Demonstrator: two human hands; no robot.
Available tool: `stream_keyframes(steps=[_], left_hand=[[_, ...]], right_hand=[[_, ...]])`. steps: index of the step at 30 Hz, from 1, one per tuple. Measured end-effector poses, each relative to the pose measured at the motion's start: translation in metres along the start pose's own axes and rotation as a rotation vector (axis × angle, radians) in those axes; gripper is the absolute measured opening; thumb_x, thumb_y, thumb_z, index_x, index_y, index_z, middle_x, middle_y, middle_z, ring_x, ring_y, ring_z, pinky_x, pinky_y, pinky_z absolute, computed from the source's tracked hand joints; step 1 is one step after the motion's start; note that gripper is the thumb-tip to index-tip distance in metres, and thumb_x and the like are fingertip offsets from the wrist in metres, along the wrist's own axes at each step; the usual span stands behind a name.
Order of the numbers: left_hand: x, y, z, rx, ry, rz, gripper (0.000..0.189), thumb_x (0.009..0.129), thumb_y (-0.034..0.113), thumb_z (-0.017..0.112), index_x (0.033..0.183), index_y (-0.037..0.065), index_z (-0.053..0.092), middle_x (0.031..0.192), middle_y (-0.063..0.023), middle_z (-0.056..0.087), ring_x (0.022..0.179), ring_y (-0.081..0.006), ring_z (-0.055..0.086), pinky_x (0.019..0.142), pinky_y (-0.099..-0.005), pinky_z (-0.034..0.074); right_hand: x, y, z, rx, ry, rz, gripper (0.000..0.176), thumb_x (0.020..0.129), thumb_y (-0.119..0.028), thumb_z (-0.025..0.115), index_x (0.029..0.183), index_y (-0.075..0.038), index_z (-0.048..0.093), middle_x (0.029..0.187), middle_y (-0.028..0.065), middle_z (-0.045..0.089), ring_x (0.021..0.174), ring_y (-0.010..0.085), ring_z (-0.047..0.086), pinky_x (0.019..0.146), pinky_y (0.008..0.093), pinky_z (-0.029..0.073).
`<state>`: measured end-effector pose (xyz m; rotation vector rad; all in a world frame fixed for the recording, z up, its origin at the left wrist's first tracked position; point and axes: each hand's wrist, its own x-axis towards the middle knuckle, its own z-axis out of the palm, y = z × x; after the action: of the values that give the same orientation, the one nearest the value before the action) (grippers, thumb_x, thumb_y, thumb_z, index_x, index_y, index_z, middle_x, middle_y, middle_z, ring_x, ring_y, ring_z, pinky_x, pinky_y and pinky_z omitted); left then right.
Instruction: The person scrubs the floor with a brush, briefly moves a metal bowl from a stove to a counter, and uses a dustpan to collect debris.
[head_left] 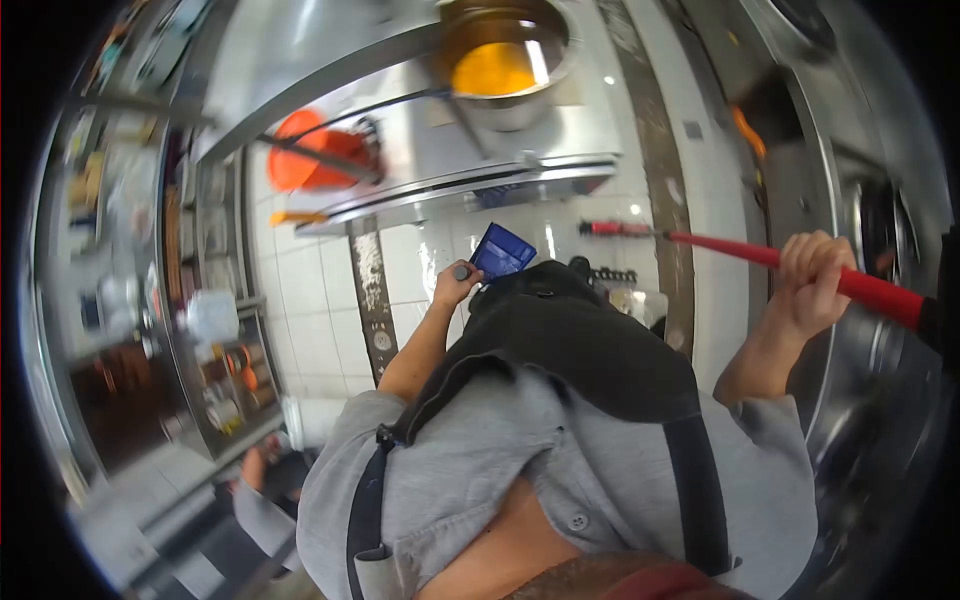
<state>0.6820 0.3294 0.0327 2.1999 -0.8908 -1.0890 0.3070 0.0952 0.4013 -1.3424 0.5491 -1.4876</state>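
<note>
My left hand (456, 285) is closed around the grey, round-ended handle of a blue dustpan (505, 250), which is low over the white tiled floor in front of my dark apron. My right hand (815, 280) grips the thick red pole of a broom (720, 248), out to my right. The pole slants down and narrows toward a small red head (615, 229) near the floor. Dark bristles seem to show at its end, but blur hides the detail. A gap of floor separates the broom head from the dustpan.
Ahead stands a steel table (400, 200) with a large pot (510, 110) holding something yellow-orange. Orange containers (310, 155) are beside it. Shelving (215, 370) lines the left, steel kitchen equipment (870, 130) the right. Another person's hand (255, 465) shows at lower left. Dark drain strips (372, 300) cross the floor.
</note>
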Motion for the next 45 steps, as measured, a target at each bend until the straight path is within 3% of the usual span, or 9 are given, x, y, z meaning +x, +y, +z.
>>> stream_keyframes(steps=[5, 10, 16, 18, 22, 26, 28, 34, 45], left_hand=[[0.039, 0.087, 0.07, -0.121, -0.326, 0.426, 0.019, 0.076, 0.02, 0.074, 0.084, 0.006, 0.064, 0.078, -0.0084, 0.067, 0.074, -0.0171, 0.064, 0.07, -0.0291, 0.049], [0.067, 0.179, 0.148, -0.182, -0.576, 0.457, 0.021, 0.076, 0.022, 0.075, 0.082, 0.006, 0.062, 0.075, -0.0057, 0.066, 0.072, -0.0115, 0.06, 0.066, -0.0274, 0.048], [0.109, 0.263, 0.235, 0.063, -0.66, 0.217, 0.023, 0.075, 0.025, 0.077, 0.08, 0.007, 0.064, 0.069, -0.0021, 0.064, 0.069, -0.0088, 0.057, 0.063, -0.0257, 0.046], [0.133, 0.276, 0.262, 0.042, -0.589, 0.505, 0.02, 0.075, 0.023, 0.076, 0.079, 0.007, 0.065, 0.069, -0.0007, 0.062, 0.067, -0.009, 0.056, 0.062, -0.0258, 0.046], [0.177, 0.321, 0.29, -0.084, -0.55, 0.277, 0.02, 0.078, 0.02, 0.072, 0.08, 0.002, 0.063, 0.069, -0.0018, 0.061, 0.065, -0.0101, 0.057, 0.055, -0.0239, 0.045], [0.231, 0.369, 0.307, -0.078, -0.501, 0.209, 0.016, 0.075, 0.013, 0.07, 0.085, 0.003, 0.062, 0.068, -0.0037, 0.06, 0.064, -0.0124, 0.059, 0.057, -0.0235, 0.049], [0.267, 0.39, 0.321, 0.12, -0.378, 0.251, 0.025, 0.068, 0.023, 0.071, 0.085, 0.005, 0.067, 0.074, -0.0066, 0.066, 0.067, -0.015, 0.063, 0.065, -0.0294, 0.05], [0.374, 0.434, 0.396, 0.484, -0.307, 0.56, 0.031, 0.065, 0.026, 0.069, 0.093, 0.014, 0.068, 0.085, -0.0122, 0.068, 0.085, -0.0303, 0.065, 0.078, -0.0371, 0.05], [0.493, 0.447, 0.535, 0.624, -0.612, 0.826, 0.029, 0.068, 0.011, 0.065, 0.097, 0.016, 0.065, 0.09, -0.015, 0.066, 0.087, -0.0343, 0.062, 0.08, -0.0421, 0.05]], right_hand=[[0.004, -0.016, -0.103, -0.182, 0.133, -0.168, 0.04, 0.096, -0.028, 0.045, 0.064, -0.007, 0.036, 0.051, 0.0027, 0.032, 0.041, 0.011, 0.028, 0.042, 0.0264, 0.026], [-0.013, -0.047, -0.171, -0.251, 0.312, -0.258, 0.041, 0.096, -0.032, 0.044, 0.064, -0.007, 0.038, 0.05, 0.0023, 0.031, 0.04, 0.0112, 0.028, 0.041, 0.026, 0.027], [-0.05, -0.107, -0.236, -0.453, 0.47, -0.386, 0.04, 0.096, -0.041, 0.041, 0.076, -0.007, 0.049, 0.051, 0.0032, 0.035, 0.039, 0.0123, 0.033, 0.041, 0.0271, 0.032], [-0.062, -0.125, -0.247, -0.479, 0.447, -0.388, 0.04, 0.096, -0.042, 0.039, 0.086, -0.007, 0.054, 0.053, 0.0045, 0.038, 0.042, 0.0144, 0.038, 0.044, 0.0301, 0.036], [-0.077, -0.142, -0.261, -0.553, 0.513, -0.407, 0.039, 0.096, -0.041, 0.04, 0.088, -0.007, 0.056, 0.057, 0.0058, 0.042, 0.045, 0.0158, 0.038, 0.046, 0.0314, 0.034], [-0.052, -0.106, -0.267, -0.648, 0.714, -0.276, 0.036, 0.095, -0.025, 0.048, 0.066, -0.005, 0.044, 0.048, 0.004, 0.036, 0.039, 0.0136, 0.032, 0.04, 0.0264, 0.026], [-0.029, -0.075, -0.267, -0.683, 0.836, -0.247, 0.04, 0.094, -0.024, 0.05, 0.06, -0.007, 0.038, 0.047, 0.0027, 0.033, 0.04, 0.0121, 0.032, 0.042, 0.0262, 0.027], [0.076, 0.009, -0.305, -0.873, 1.17, -0.108, 0.042, 0.096, -0.021, 0.049, 0.058, -0.008, 0.035, 0.049, 0.0009, 0.031, 0.04, 0.0101, 0.03, 0.04, 0.0248, 0.025], [0.258, 0.115, -0.379, -0.866, 1.088, 0.026, 0.039, 0.091, -0.016, 0.047, 0.056, -0.012, 0.029, 0.054, -0.0003, 0.024, 0.047, 0.0104, 0.026, 0.048, 0.0259, 0.024]])
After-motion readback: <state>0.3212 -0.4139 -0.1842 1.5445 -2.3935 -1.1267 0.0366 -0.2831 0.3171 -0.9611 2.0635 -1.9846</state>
